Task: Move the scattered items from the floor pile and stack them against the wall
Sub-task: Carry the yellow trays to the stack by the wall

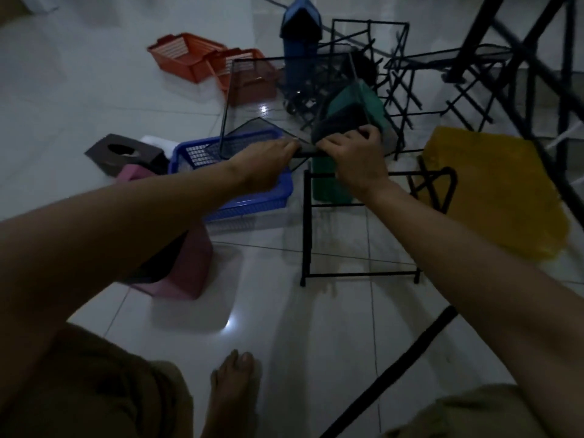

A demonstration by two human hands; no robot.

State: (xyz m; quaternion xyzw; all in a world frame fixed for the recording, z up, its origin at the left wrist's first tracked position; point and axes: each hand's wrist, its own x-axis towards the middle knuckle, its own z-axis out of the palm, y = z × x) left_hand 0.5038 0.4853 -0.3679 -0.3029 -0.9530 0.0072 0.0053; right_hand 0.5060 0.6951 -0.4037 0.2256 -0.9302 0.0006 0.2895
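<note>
Crouched over a floor pile in dim light, a person takes hold of a black wire-mesh panel (284,99) by its near bottom edge. The left hand (268,159) curls over the edge at the left, above a blue plastic basket (252,197); the right hand (354,153) pinches the same edge just beside it, in front of a green box-like container (357,112) with a dark flap. Both hands grip the frame; neither is free.

The panel stands tilted up from the pile, its thin rim outlining see-through mesh. It looks light and fairly stiff, though a sheet this thin would likely flex or wobble if held at one corner, so the two-handed hold along the framed edge seems the sound choice. The mesh itself could snag on the neighbouring black wire racks (395,74), which lie tangled just behind it, and a straight lift clear of them would probably be wise.

Around the panel lie two orange baskets (189,55), a blue house-shaped box (300,30), a dark tissue box (123,153), a pink container (186,263) and a yellow mat (493,191), with another black frame (357,232) flat on the white tiled floor (94,83). No wall stack is visible, so the sorting appears to be at an early or middle stage. The plastic baskets look light and rigid, easy to nest and carry by their rims.
</note>
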